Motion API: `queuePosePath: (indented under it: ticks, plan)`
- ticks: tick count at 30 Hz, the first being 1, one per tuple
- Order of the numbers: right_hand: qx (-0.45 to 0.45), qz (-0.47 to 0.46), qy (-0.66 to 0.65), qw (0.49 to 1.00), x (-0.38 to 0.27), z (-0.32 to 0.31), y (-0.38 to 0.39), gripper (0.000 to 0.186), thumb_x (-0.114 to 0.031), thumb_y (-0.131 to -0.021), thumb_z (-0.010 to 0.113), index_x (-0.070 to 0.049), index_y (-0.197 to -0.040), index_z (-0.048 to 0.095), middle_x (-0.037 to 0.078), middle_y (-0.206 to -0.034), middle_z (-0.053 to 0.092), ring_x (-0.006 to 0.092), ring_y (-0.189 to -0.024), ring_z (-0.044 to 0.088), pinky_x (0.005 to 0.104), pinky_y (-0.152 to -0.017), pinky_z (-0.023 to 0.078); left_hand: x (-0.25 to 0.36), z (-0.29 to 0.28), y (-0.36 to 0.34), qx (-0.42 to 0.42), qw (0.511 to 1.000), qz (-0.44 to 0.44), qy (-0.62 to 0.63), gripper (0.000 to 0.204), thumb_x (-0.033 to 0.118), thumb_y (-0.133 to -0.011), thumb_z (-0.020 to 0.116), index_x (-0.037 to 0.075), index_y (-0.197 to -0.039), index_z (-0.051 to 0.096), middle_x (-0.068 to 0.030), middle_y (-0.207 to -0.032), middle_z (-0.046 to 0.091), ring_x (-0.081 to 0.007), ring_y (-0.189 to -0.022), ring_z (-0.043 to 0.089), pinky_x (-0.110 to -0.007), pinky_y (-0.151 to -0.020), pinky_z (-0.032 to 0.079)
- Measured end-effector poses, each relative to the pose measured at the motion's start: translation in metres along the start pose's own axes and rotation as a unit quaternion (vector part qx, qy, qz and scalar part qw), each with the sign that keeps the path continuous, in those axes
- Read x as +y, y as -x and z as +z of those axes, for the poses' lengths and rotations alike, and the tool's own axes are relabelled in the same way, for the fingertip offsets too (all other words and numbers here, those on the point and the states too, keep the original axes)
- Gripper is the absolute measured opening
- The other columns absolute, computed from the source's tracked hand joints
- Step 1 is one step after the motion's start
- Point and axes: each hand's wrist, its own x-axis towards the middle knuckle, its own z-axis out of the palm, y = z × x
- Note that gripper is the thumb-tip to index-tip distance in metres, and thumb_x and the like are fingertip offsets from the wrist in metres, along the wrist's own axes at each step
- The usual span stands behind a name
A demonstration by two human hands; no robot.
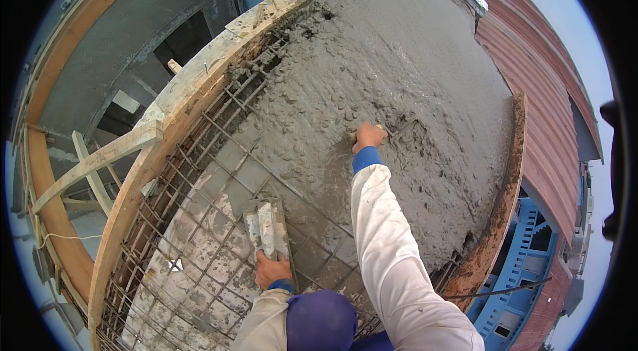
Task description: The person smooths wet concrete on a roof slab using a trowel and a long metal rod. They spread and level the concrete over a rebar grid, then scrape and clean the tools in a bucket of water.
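Observation:
My left hand [271, 271] is closed round the near end of a cement-caked float [267, 226], which rests over the steel rebar mesh [219, 195]. Farther off and to the right, my right hand [369, 136] is closed on what looks like a trowel handle, low against the wet concrete [399, 52]. Its blade is hidden by the hand and the concrete. Lumpy grey concrete surrounds that hand; toward the far end the surface is smoother. Bare mesh lies to the left and near side, over pale, splattered boards.
A curved wooden form edge [143, 165] bounds the left, with a drop to a lower level beyond. On the right stands a rusty curved form edge [495, 238], beside a corrugated red roof [531, 98]. A rounded dark blue shape [322, 321] fills the bottom middle.

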Motion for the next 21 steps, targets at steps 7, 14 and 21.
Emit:
queuePosePath:
  ticks: [7,14,21]
  plan:
    - [-0.115,-0.15,0.051,0.981,-0.021,0.125,0.065,0.028,-0.013,-0.091,0.059,0.004,-0.108,0.043,0.015,-0.095,0.058,0.021,-0.076,0.059,0.0364,-0.068,0.048,-0.004,0.002,-0.004,-0.022,0.999,-0.008,0.026,0.06,0.034,-0.077,0.078,0.007,-0.123,0.051,-0.0189,-0.107,0.068,-0.0399,-0.098,0.067,-0.052,-0.081,0.052]
    - [0.034,0.041,-0.129,0.99,0.04,0.009,0.144,0.041,-0.01,-0.093,0.055,0.005,-0.121,0.03,0.018,-0.101,0.056,0.025,-0.081,0.062,0.0414,-0.071,0.054,-0.007,0.003,-0.003,-0.029,0.999,-0.007,0.037,0.061,0.035,-0.077,0.077,0.007,-0.124,0.05,-0.017,-0.109,0.067,-0.0395,-0.098,0.066,-0.052,-0.081,0.051]
    - [-0.086,0.039,-0.121,0.988,0.007,0.116,0.148,0.055,-0.015,-0.093,0.056,0.004,-0.131,0.022,0.029,-0.119,0.052,0.0345,-0.096,0.065,0.0417,-0.081,0.056,-0.008,0.002,-0.002,-0.027,0.999,0.002,0.043,0.061,0.035,-0.076,0.078,0.008,-0.124,0.05,-0.0165,-0.11,0.066,-0.0388,-0.097,0.066,-0.052,-0.081,0.052]
